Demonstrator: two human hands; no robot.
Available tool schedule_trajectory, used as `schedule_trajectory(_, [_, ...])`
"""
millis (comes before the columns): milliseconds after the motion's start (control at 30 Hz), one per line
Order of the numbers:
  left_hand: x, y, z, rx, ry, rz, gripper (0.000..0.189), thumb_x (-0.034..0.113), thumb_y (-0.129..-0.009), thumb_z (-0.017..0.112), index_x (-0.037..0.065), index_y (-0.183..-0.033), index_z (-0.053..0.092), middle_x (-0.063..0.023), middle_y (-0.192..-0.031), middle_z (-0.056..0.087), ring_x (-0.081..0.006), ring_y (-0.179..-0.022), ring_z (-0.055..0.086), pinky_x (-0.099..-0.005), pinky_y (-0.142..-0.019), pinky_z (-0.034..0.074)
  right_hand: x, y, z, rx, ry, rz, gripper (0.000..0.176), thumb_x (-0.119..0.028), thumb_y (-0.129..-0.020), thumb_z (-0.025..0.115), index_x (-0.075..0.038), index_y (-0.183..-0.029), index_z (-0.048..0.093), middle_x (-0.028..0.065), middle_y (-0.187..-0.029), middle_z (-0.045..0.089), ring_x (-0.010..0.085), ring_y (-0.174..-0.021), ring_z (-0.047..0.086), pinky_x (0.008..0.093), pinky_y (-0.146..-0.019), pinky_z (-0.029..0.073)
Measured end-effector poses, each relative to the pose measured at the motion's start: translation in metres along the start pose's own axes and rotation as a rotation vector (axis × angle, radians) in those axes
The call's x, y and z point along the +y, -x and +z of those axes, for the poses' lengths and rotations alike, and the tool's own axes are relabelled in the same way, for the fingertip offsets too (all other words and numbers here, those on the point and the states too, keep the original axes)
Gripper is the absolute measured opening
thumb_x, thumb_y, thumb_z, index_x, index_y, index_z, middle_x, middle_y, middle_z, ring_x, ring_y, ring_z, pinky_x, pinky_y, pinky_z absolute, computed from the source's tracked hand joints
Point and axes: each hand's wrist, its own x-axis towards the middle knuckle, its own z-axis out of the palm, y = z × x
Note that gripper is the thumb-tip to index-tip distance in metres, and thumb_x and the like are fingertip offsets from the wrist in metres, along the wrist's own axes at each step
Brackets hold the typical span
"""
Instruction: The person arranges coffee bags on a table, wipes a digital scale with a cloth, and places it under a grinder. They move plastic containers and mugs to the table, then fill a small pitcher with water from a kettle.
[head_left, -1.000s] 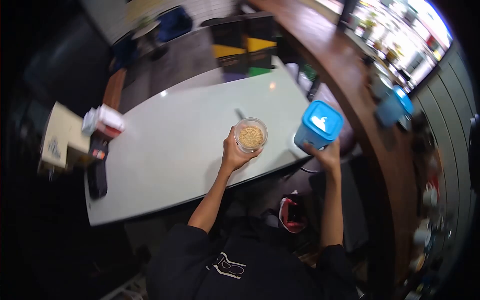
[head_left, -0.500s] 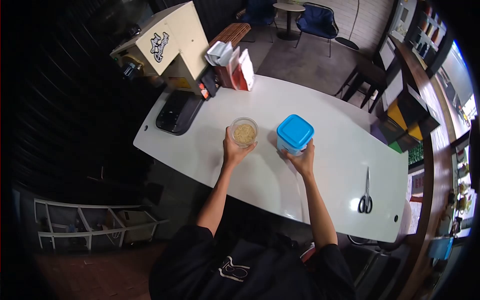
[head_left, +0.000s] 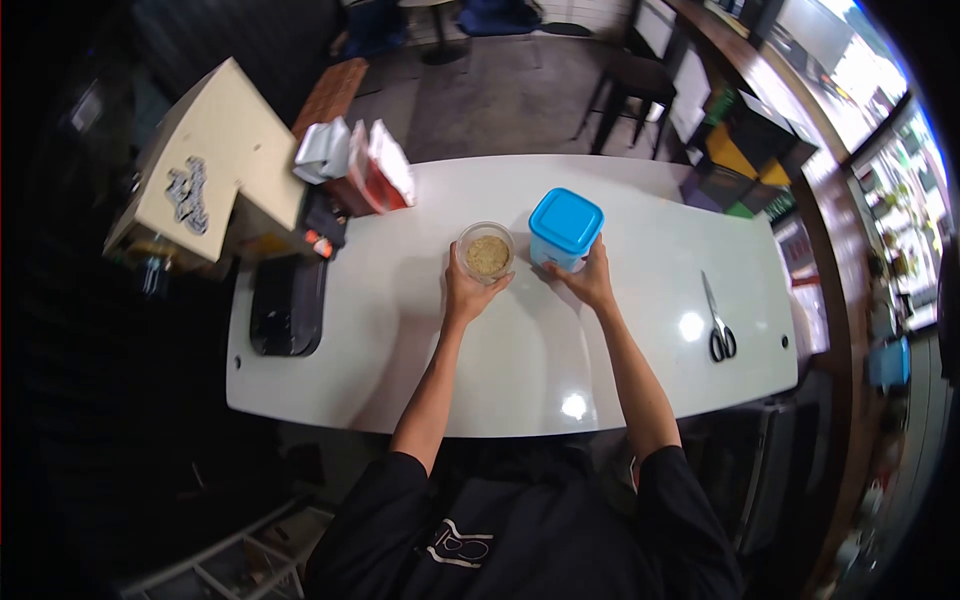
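Observation:
My left hand point(head_left: 473, 290) is wrapped around a clear round plastic cup point(head_left: 464, 243) holding beige, grainy contents point(head_left: 488, 256). To its right, my right hand point(head_left: 590, 277) grips a square tub with a bright blue lid point(head_left: 567, 221), thumb in front and fingers along its right side. Cup and tub are a short gap apart over the white table point(head_left: 520, 350). The tub's lid is on and faces up.
Black-handled scissors point(head_left: 722, 343) lie at the right of the table. A cream-coloured machine point(head_left: 215, 165) with a black tray point(head_left: 287, 310) stands on the left. Beside it are upright packets point(head_left: 375, 170). Dark boxes point(head_left: 745, 155) sit beyond the right rear edge.
My view has turned, so the table sits more level and the machine and packets appear further left. Both hands still hold the same cup and tub.

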Motion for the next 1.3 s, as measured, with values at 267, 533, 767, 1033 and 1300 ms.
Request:
schedule_trajectory(267, [0.057,-0.029,0.138,-0.299,0.206,0.175,0.077,0.023,-0.059,0.089,0.001,-0.119,0.045,-0.016,-0.112,0.06,-0.027,-0.105,0.06,-0.0391,-0.09,0.049,0.085,-0.024,-0.146,0.034,-0.029,0.101,0.084,-0.026,-0.065,0.086,-0.003,-0.132,0.043,0.0134,-0.122,0.058,0.0258,-0.113,0.056,0.0392,-0.095,0.046])
schedule_trajectory(533, [0.086,-0.031,0.247,-0.35,0.309,0.16,0.077,0.019,-0.059,0.088,0.002,-0.12,0.043,-0.0142,-0.113,0.058,-0.025,-0.108,0.058,-0.0378,-0.094,0.046,0.133,-0.03,-0.267,-0.175,0.015,0.303,0.076,-0.02,-0.066,0.086,-0.004,-0.131,0.049,0.0127,-0.127,0.057,0.0267,-0.119,0.052,0.0401,-0.101,0.042])
schedule_trajectory(767, [0.106,-0.041,0.322,-0.455,0.326,0.132,0.078,0.014,-0.059,0.086,0.002,-0.122,0.041,-0.0102,-0.114,0.055,-0.0208,-0.111,0.055,-0.0358,-0.098,0.044,0.179,-0.029,-0.345,-0.257,0.002,0.344,0.077,-0.017,-0.066,0.085,-0.007,-0.133,0.048,0.0102,-0.128,0.057,0.0248,-0.12,0.05,0.0397,-0.104,0.039])
schedule_trajectory(1033, [0.133,-0.038,0.392,-0.48,0.341,0.063,0.075,0.01,-0.061,0.085,0.003,-0.123,0.044,-0.0088,-0.115,0.058,-0.018,-0.107,0.058,-0.0329,-0.094,0.048,0.22,-0.041,-0.384,-0.332,-0.05,0.273,0.074,-0.017,-0.067,0.084,-0.006,-0.131,0.049,0.0115,-0.127,0.057,0.025,-0.119,0.052,0.0391,-0.101,0.041])
schedule_trajectory(1300, [0.147,-0.03,0.407,-0.565,0.407,-0.058,0.073,0.01,-0.063,0.085,0.001,-0.124,0.047,-0.0096,-0.117,0.06,-0.0177,-0.108,0.058,-0.0322,-0.095,0.047,0.209,0.054,-0.35,0.093,0.293,0.38,0.055,-0.032,-0.074,0.076,0.0,-0.111,0.053,0.0217,-0.109,0.056,0.0363,-0.086,0.06,0.0447,-0.073,0.049])
